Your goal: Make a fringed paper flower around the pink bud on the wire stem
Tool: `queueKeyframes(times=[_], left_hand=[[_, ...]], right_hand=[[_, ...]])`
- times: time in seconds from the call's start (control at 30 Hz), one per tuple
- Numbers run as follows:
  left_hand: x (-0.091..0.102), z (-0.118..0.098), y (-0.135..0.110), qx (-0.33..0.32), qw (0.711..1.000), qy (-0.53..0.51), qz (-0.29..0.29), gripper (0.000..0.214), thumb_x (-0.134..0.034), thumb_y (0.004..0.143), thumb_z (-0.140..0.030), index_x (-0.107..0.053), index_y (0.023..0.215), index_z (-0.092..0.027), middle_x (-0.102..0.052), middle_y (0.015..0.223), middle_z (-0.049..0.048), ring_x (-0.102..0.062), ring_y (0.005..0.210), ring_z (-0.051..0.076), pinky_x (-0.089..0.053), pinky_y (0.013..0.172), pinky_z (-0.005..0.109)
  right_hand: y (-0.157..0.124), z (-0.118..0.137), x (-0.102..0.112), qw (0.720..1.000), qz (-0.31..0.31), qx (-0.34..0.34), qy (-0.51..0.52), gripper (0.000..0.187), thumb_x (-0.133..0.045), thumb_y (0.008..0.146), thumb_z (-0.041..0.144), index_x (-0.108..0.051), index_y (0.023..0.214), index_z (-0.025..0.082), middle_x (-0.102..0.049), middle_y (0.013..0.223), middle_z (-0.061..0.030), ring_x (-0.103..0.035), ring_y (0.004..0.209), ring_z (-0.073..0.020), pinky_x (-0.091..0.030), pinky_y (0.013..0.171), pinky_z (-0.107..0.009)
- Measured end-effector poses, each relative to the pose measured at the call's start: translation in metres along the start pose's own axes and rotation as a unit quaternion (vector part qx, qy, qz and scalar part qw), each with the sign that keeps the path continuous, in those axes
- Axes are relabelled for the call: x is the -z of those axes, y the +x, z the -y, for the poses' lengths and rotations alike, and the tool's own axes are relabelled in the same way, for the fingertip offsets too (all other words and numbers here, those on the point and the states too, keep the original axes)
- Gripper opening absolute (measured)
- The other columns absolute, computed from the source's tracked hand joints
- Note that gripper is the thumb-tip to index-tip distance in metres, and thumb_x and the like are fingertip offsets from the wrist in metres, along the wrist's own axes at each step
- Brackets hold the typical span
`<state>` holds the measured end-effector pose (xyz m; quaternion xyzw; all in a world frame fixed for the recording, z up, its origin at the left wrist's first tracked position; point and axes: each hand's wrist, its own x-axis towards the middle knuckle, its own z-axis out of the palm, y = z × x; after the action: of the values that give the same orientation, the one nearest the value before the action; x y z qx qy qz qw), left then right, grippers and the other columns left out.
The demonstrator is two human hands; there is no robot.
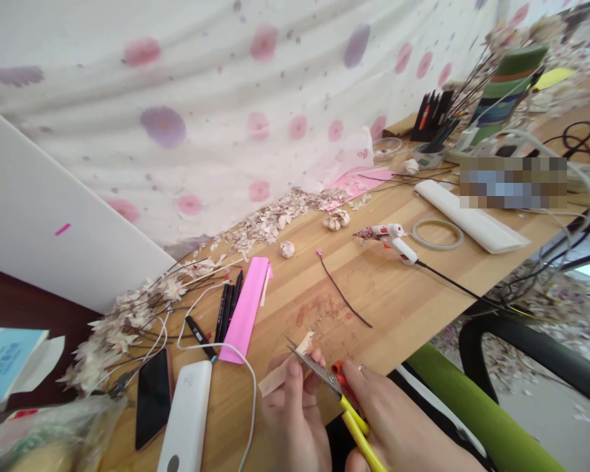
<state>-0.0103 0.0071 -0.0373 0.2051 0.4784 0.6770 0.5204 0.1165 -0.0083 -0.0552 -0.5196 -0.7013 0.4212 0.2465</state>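
Note:
Between the thumb and fingers of my left hand (292,413) is a narrow strip of pale peach paper (274,380), its upper end cut ragged. My right hand (391,416) grips a pair of scissors (319,372) with yellow and orange handles. The blades lie across the strip near its upper end, just above my left thumb; they look only slightly parted. Beyond the hands, a dark thin stem (343,295) with a small pink tip lies on the wooden table (285,308). Folded pink paper (246,308) rests to the left of the stem.
A hot glue gun (391,239) lies by a tape roll (437,234) and a white paper roll (472,216). Petal scraps (275,219) line the curtain. At left are black markers (229,305), a white power bank (187,413), its cable and a phone (153,400).

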Motion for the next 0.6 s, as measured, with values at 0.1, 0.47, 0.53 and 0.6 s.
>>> queueKeyframes(times=[0.1,0.47,0.53,0.6], left_hand=[[0.002,0.003,0.002,0.0,1.0,-0.014,-0.001,0.029,-0.088,0.073,-0.046,-0.081,0.079,-0.018,-0.078,0.077,0.0065,-0.077,0.072,0.02,-0.064,0.067,0.027],[0.006,0.007,-0.001,0.014,1.0,-0.024,0.001,0.028,-0.089,0.072,-0.045,-0.081,0.077,-0.019,-0.079,0.081,0.0058,-0.076,0.076,0.017,-0.063,0.071,0.023],[0.005,0.006,-0.001,0.013,1.0,-0.019,0.004,0.028,-0.089,0.073,-0.045,-0.081,0.077,-0.019,-0.079,0.08,0.0057,-0.076,0.076,0.016,-0.063,0.071,0.022],[0.005,0.006,-0.001,0.009,1.0,-0.012,0.004,0.029,-0.089,0.073,-0.046,-0.081,0.077,-0.019,-0.078,0.078,0.0054,-0.076,0.075,0.017,-0.063,0.07,0.022]], right_hand=[[-0.005,-0.008,-0.004,0.999,-0.026,0.032,0.009,0.075,-0.068,0.071,0.085,-0.054,0.102,0.018,-0.071,0.098,-0.0161,-0.069,0.082,-0.0338,-0.056,0.076,-0.044],[0.0,-0.008,-0.008,0.995,-0.085,0.05,0.025,0.103,-0.025,0.057,0.111,-0.053,0.097,0.02,-0.069,0.092,-0.0142,-0.067,0.074,-0.031,-0.055,0.07,-0.043],[0.001,-0.008,-0.008,0.996,-0.078,0.046,0.026,0.101,-0.023,0.056,0.111,-0.05,0.093,0.021,-0.068,0.088,-0.0128,-0.066,0.071,-0.0297,-0.053,0.067,-0.041],[0.002,-0.008,-0.007,0.996,-0.07,0.047,0.022,0.099,-0.023,0.056,0.111,-0.047,0.091,0.022,-0.068,0.086,-0.012,-0.065,0.069,-0.0284,-0.052,0.065,-0.039]])
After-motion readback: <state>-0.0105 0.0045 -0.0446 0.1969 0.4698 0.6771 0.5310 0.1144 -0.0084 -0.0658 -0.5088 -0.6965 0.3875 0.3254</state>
